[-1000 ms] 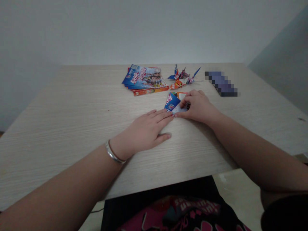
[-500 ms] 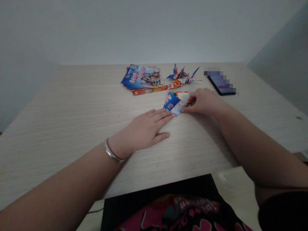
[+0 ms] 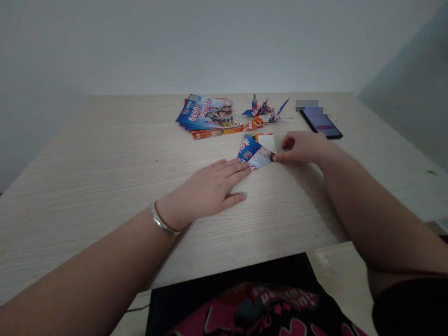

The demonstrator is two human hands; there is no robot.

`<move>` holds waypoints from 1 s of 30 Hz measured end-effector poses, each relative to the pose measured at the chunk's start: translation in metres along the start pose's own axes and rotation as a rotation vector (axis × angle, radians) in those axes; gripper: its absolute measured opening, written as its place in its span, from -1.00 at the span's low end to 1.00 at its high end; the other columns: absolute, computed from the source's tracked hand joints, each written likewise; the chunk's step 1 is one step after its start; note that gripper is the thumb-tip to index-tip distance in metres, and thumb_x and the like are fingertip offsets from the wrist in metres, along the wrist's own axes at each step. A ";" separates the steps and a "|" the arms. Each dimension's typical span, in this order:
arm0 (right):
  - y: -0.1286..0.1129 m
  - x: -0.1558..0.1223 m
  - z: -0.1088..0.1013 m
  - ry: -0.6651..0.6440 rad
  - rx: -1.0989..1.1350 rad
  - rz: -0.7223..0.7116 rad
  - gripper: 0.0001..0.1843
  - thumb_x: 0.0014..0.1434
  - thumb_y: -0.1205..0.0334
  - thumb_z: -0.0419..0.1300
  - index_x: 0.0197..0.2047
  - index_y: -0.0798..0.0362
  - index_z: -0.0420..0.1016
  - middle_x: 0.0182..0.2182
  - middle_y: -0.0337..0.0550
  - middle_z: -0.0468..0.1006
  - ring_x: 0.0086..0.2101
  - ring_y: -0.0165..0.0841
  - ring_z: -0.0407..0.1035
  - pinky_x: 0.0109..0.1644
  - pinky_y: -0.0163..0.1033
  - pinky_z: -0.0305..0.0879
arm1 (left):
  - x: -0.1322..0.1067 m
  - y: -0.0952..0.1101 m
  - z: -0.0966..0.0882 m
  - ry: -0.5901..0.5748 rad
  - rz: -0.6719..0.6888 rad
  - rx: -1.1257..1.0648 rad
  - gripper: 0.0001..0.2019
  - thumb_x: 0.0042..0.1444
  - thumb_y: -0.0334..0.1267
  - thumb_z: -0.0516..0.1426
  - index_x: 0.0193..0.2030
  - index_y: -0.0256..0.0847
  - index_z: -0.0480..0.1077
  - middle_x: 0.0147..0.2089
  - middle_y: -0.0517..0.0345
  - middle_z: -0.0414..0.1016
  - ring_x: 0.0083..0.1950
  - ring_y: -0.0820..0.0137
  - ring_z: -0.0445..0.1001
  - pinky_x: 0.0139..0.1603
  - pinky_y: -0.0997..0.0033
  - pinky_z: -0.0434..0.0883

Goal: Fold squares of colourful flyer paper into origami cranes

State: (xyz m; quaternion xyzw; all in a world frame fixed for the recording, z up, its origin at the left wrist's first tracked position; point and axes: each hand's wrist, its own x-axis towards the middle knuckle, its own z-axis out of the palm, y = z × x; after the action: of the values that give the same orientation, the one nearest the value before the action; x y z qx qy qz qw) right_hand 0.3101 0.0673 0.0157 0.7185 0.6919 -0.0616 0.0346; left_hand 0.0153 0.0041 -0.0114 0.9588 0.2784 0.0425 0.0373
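Note:
A folded piece of printed paper (image 3: 256, 151), blue, white and orange, lies flat on the wooden table (image 3: 105, 154). My left hand (image 3: 210, 189) rests flat on the table with fingers stretched out, its fingertips touching the paper's lower left edge. A silver bracelet sits on that wrist. My right hand (image 3: 304, 146) is at the paper's right corner, fingers curled, with the thumb and forefinger pressed on that corner.
A stack of printed leaflets (image 3: 207, 116) lies further back. Beside it stand folded paper cranes (image 3: 264, 112). A dark phone (image 3: 321, 122) lies at the back right. The table's near edge runs just in front of my lap.
My right hand has slid to the right along the folded paper, uncovering more of it. The left hand has stayed in place.

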 end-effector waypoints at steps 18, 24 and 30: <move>-0.027 -0.010 0.015 0.166 0.361 -0.854 -0.75 0.21 0.03 0.29 -0.15 0.00 0.61 -0.15 -0.07 0.65 -0.07 -0.17 0.46 0.12 -0.03 0.28 | -0.006 0.003 0.006 0.057 -0.030 0.066 -0.28 0.44 0.21 -0.13 0.55 -0.22 0.05 0.58 -0.06 0.06 0.61 -0.12 -0.10 0.54 -0.27 -0.06; -0.020 -0.010 0.014 0.156 0.365 -0.916 -0.79 0.25 0.08 0.27 -0.19 0.01 0.66 -0.16 -0.06 0.66 -0.10 -0.20 0.49 0.07 -0.06 0.36 | -0.012 0.001 -0.001 0.017 -0.003 0.056 -0.31 0.42 0.22 -0.10 0.52 -0.15 0.11 0.59 -0.10 0.03 0.57 -0.14 0.04 0.51 -0.27 0.03; -0.022 -0.016 0.011 0.213 0.224 -0.937 -0.77 0.27 0.15 0.23 -0.10 0.01 0.67 -0.09 -0.03 0.68 -0.05 -0.17 0.51 0.09 -0.05 0.35 | -0.001 -0.001 -0.014 0.063 0.014 -0.027 -0.46 0.40 0.05 0.07 0.32 -0.30 0.37 0.37 -0.17 0.41 0.37 0.03 0.37 0.43 -0.04 0.27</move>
State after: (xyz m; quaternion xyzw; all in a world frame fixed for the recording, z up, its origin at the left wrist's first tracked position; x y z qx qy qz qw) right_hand 0.2874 0.0507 0.0083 0.3316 0.9295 -0.0710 -0.1453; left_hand 0.0130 0.0052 0.0023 0.9583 0.2722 0.0764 0.0411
